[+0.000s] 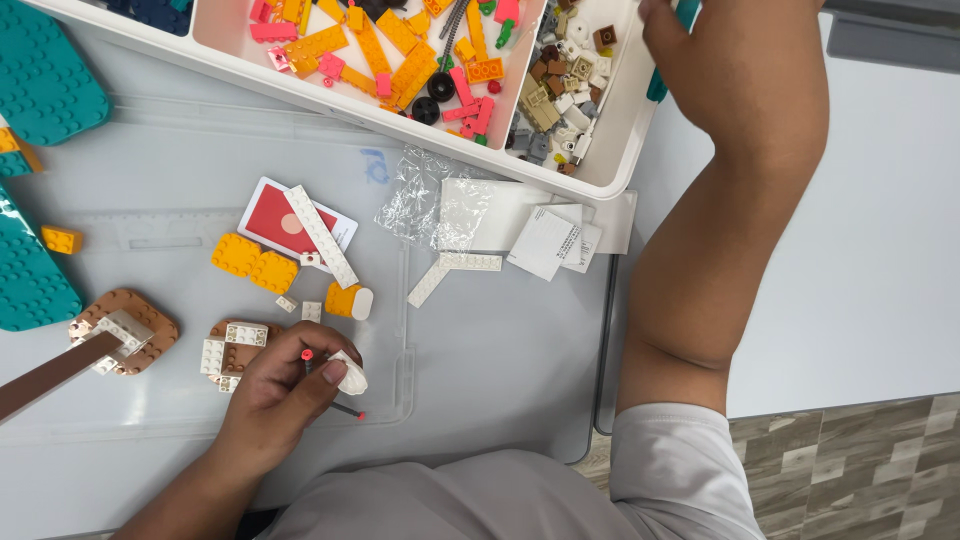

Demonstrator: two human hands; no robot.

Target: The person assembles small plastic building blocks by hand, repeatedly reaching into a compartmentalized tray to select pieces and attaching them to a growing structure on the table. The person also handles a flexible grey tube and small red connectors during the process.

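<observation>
My left hand (275, 395) is at the lower left of the table. Its fingers pinch a small white rounded piece (350, 375) together with a thin dark rod with red tips (308, 356). Just left of it lies a brown rounded plate with white bricks (235, 345). My right hand (735, 60) reaches up to the right end of the white sorting tray (610, 150). Its fingers run out of view at the top edge. A teal strip (657, 88) shows beside it; whether the hand holds it is unclear.
The tray holds orange and pink bricks (400, 50) and beige and grey ones (560, 90). On the table lie a yellow plate (255, 262), a long white plate (322, 236) on a red card, clear bags (430, 205), paper slips (555, 240), teal plates (40, 80) and another brown assembly (125, 325).
</observation>
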